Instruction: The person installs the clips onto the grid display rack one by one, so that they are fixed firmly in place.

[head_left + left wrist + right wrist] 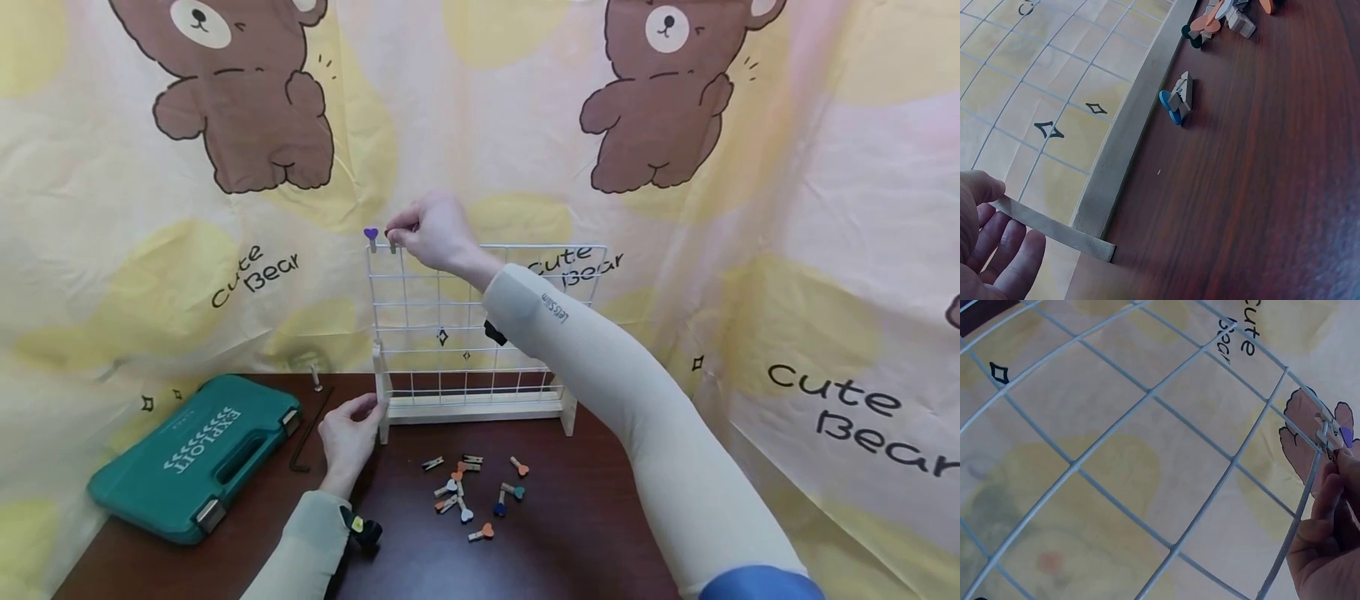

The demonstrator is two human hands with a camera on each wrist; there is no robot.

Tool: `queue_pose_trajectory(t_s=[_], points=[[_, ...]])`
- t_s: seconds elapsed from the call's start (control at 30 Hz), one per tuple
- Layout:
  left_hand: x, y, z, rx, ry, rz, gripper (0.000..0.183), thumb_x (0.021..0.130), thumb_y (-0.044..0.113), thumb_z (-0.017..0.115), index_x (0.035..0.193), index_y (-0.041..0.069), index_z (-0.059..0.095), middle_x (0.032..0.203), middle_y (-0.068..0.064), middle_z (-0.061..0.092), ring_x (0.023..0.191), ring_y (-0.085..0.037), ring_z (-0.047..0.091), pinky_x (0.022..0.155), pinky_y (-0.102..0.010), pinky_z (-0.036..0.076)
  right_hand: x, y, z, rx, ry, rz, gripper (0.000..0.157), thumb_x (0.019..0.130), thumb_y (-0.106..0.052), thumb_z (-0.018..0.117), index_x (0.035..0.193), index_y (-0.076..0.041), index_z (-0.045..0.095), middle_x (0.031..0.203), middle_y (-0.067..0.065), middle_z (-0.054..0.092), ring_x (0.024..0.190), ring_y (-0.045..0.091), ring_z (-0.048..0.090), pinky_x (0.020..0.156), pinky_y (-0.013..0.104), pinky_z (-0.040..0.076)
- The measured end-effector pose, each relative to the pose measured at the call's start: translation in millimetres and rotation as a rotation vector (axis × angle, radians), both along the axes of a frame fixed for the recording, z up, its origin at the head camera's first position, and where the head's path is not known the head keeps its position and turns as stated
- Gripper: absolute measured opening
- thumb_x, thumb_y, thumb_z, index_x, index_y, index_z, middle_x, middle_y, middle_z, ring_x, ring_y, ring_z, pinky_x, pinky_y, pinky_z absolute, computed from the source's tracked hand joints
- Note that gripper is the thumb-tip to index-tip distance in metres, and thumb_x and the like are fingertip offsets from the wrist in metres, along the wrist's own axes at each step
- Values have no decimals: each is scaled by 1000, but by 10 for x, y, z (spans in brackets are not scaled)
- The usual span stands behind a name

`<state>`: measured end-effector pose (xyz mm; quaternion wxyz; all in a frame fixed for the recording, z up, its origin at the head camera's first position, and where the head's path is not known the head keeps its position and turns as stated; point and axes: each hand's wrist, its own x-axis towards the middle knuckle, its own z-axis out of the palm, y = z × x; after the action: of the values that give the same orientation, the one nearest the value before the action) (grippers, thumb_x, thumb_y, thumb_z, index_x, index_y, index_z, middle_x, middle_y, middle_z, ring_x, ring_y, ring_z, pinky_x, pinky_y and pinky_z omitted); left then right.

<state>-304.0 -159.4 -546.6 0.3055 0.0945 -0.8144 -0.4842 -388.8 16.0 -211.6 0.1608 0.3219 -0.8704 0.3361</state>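
Note:
A white wire grid [525,247] stands upright in a pale wooden base [472,410]. My left hand [351,432] grips the left wooden upright [1054,230] low down, thumb on one side and fingers on the other. Up at the grid's top left corner, my right hand [441,235] pinches a small wooden clothespin [392,247] over the top wire; my fingertips hide most of its decorated end. Just left of it, a clothespin with a purple heart [371,235] is clipped on the same wire.
Several heart clothespins, orange [487,530], white [467,515] and blue [500,505] among them, lie scattered before the base. A green tool case [202,458] lies at left, with a black hex key [303,442] beside it. A bear-print cloth [465,108] hangs behind.

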Motion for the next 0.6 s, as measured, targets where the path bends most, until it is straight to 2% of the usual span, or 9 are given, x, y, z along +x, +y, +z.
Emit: queue_pose_trajectory(t_s=[0.13,0.3,0.43,0.5,0.53,0.6], points=[[10,16,2,6,-3,-2,22,86,25,91,103,13,86,91,-5,82,85,-24,75,71,-30,48,45,22,-33,-7,0,20,17,98,-13,77,113,-11,84,95,-2,81,73,10,68,65,23,50],[19,45,-18,10,-15,-1,22,85,23,91,104,12,86,93,-5,82,86,-24,76,72,-32,50,190,206,-141,-29,92,41,37,99,-8,73,136,-10,73,96,0,78,65,13,64,63,25,49],[10,47,-29,11,-5,10,22,85,24,92,103,13,86,92,-4,82,87,-24,76,73,-32,49,304,437,-299,-53,165,39,33,98,-6,72,131,-9,75,97,1,78,66,10,67,66,25,54],[6,43,-30,4,1,19,22,85,24,92,103,13,86,93,-4,82,88,-24,76,74,-32,49,370,570,-420,-63,147,53,27,97,-5,72,124,-8,78,97,1,79,65,9,68,63,27,56],[7,39,-28,2,4,23,22,85,25,92,103,13,86,93,-4,82,89,-24,76,75,-33,49,400,637,-497,-57,141,57,24,97,-6,73,120,-8,80,96,1,79,65,8,68,69,26,56],[8,28,-18,-4,12,30,23,85,25,92,103,13,86,93,-4,82,91,-25,76,76,-34,49,470,779,-677,-39,95,68,19,97,-6,73,115,-7,81,96,1,80,66,6,69,68,26,57]])
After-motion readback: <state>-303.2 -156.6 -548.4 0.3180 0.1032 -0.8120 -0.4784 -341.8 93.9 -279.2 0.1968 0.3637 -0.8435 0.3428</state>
